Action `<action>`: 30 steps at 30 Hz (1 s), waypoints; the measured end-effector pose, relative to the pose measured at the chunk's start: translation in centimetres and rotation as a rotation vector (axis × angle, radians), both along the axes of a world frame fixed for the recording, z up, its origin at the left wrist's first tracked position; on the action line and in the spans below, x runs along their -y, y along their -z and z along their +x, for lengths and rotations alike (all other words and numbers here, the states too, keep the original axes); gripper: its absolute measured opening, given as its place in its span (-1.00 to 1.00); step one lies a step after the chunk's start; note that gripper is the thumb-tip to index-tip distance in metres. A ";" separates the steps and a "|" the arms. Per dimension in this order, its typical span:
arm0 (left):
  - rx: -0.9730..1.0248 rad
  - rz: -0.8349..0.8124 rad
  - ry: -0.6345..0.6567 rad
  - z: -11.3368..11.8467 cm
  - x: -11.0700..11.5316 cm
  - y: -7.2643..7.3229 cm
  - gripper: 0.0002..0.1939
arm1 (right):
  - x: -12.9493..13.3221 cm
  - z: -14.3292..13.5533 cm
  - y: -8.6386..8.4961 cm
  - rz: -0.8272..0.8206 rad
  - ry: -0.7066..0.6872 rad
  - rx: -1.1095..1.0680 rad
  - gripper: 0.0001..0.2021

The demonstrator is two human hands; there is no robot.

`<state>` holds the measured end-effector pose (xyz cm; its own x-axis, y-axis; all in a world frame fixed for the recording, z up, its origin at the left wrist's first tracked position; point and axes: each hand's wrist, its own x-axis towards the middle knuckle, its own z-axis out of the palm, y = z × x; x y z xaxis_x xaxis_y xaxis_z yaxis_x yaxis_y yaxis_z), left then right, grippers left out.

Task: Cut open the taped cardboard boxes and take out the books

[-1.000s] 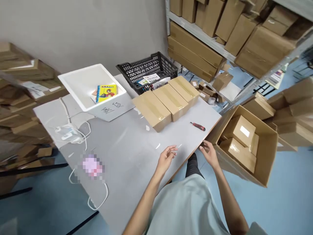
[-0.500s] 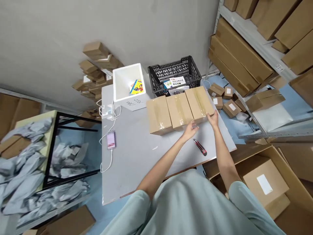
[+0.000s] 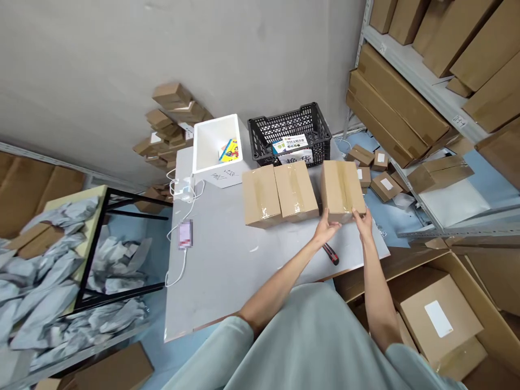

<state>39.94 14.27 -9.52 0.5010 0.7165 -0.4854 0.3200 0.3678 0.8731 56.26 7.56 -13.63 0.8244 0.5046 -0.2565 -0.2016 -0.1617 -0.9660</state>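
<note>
Between my two hands is a taped cardboard box [image 3: 342,187], the rightmost of three on the grey table [image 3: 215,260]. My left hand [image 3: 326,228] grips its lower left corner, and my right hand [image 3: 363,221] holds the lower right side. A gap separates this box from the middle box [image 3: 296,189], which stands against the left box [image 3: 262,195]. Below my left hand lies a red and black utility knife [image 3: 332,254], its front end hidden by the hand. Whether the held box still touches the table I cannot tell.
Behind the boxes stand a white foam box [image 3: 221,176] and a black plastic crate [image 3: 325,141] with books. A phone [image 3: 185,234] on a cable lies at the left. A large open carton [image 3: 487,292] and loaded shelves [image 3: 430,70] are on the right.
The rightmost box has come away from the middle box, towards me and to the right. My left hand has moved from beside the boxes onto its corner.
</note>
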 end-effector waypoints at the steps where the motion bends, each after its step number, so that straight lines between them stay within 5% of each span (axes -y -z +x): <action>1: 0.010 0.032 0.018 -0.6 1.1 -0.3 0.09 | 2.0 -1.1 -0.3 -0.009 0.032 -0.020 -0.08; 5: 0.061 0.277 0.113 -4.4 4.8 -2.0 -0.11 | 9.4 -6.9 -2.4 -0.046 0.232 -0.099 -0.16; 9: 0.195 0.416 0.134 -9.8 7.0 -4.3 -0.26 | 14.6 -14.3 -6.3 -0.091 0.253 -0.076 -0.30; 13: 0.311 0.492 0.084 -16.7 8.2 -6.8 -0.30 | 17.8 -23.6 -10.1 -0.098 0.172 -0.154 -0.39; 17: 0.306 0.548 0.013 -25.2 8.0 -7.9 -0.42 | 18.5 -34.0 -11.5 -0.121 0.092 -0.277 -0.36; 20: 0.251 0.541 -0.061 -32.4 6.3 -6.3 -0.48 | 17.4 -40.9 -11.2 -0.172 -0.037 -0.317 -0.33; 25: 0.134 0.368 -0.325 -44.1 1.5 -0.5 -0.61 | 12.8 -49.6 -8.9 -0.260 -0.506 -0.245 -0.38; 30: 0.084 0.136 -0.497 -51.5 -2.6 4.5 -0.62 | 8.3 -54.3 -6.3 -0.366 -0.905 -0.194 -0.44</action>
<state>-11.55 16.91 -14.00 0.1175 0.9316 -0.3439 0.0623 0.3387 0.9388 1.99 -0.70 -7.35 0.0952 0.7855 -0.6115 -0.0040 -0.6140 -0.7893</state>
